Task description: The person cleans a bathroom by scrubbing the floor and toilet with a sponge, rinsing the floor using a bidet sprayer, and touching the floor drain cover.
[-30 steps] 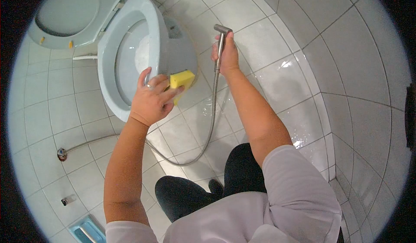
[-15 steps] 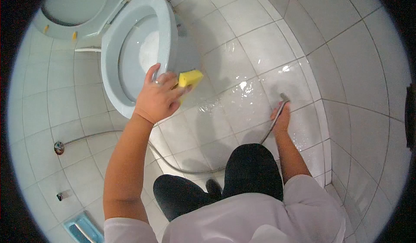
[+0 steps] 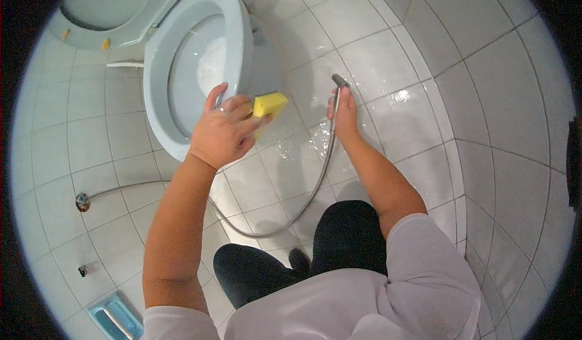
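My left hand (image 3: 223,124) is closed on a yellow sponge (image 3: 270,104) with a dark scouring side. It is held just off the front right rim of the pale blue toilet bowl (image 3: 159,85). White foam lies inside the bowl. Out over the floor, my right hand (image 3: 344,114) grips a small bidet sprayer (image 3: 341,82) by its handle, the head pointing away from me. From the sprayer a metal hose (image 3: 321,185) curves down past my knees and over to the left wall. My right palm is partly hidden.
Wet tiles (image 3: 388,112) shine beneath my right hand. The toilet lid (image 3: 109,6) and seat are raised. A wall valve (image 3: 82,201) feeds the hose at left. A blue wall dish (image 3: 115,316) is at lower left. The tiled wall (image 3: 509,85) rises at right.
My right hand has swung left and forward with the sprayer, towards the toilet, and the hose has shifted along with it. My left hand and the sponge have barely moved.
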Motion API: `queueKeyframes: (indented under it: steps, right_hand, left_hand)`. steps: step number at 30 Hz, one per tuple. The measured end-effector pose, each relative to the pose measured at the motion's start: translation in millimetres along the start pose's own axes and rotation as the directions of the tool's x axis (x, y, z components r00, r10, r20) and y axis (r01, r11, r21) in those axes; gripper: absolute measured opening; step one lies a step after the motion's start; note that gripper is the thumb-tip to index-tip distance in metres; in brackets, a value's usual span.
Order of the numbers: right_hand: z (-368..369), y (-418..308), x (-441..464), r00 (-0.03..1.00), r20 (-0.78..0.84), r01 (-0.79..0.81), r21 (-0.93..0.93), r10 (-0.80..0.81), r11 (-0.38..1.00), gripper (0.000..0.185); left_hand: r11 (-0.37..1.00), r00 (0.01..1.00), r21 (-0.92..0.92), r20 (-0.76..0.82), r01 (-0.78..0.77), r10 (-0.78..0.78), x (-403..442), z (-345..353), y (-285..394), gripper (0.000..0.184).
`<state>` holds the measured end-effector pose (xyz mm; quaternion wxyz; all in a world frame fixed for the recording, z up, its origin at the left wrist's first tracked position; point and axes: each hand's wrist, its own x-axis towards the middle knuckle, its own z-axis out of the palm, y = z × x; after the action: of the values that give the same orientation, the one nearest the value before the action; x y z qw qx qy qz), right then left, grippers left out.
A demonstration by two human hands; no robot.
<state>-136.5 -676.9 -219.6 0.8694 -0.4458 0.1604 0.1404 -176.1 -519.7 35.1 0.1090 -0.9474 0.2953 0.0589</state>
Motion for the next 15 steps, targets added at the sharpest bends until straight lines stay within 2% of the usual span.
queueKeyframes:
  steps: [2, 5, 8, 11, 15]
  right_hand:
    - [18, -7, 7, 1.0, 0.011, -0.005, 0.105, 0.004, 0.994, 0.041]
    - [30, -23, 9, 0.997, 0.067, 0.021, 0.144, -0.031, 0.989, 0.042]
    - [23, -25, 2, 0.999, 0.04, 0.009, 0.15, -0.016, 0.989, 0.044]
    - [-4, -27, -19, 0.998, -0.055, -0.011, 0.071, 0.014, 0.997, 0.046]
    - [-41, -18, -25, 0.996, -0.082, -0.022, 0.019, 0.023, 1.0, 0.045]
  left_hand:
    - [1.0, 1.0, -0.015, -0.01, 0.015, -0.015, -1, -2, -2, 0.044]
    - [1.0, 1.0, 0.005, 0.006, -0.004, 0.004, -3, 1, -4, 0.047]
    - [1.0, 1.0, -0.01, -0.003, -0.012, 0.012, -5, 1, -7, 0.047]
    - [1.0, 1.0, 0.014, 0.006, -0.017, 0.017, -7, -2, -8, 0.047]
    - [0.999, 1.0, -0.033, 0.025, 0.001, 0.0, -9, -3, -10, 0.048]
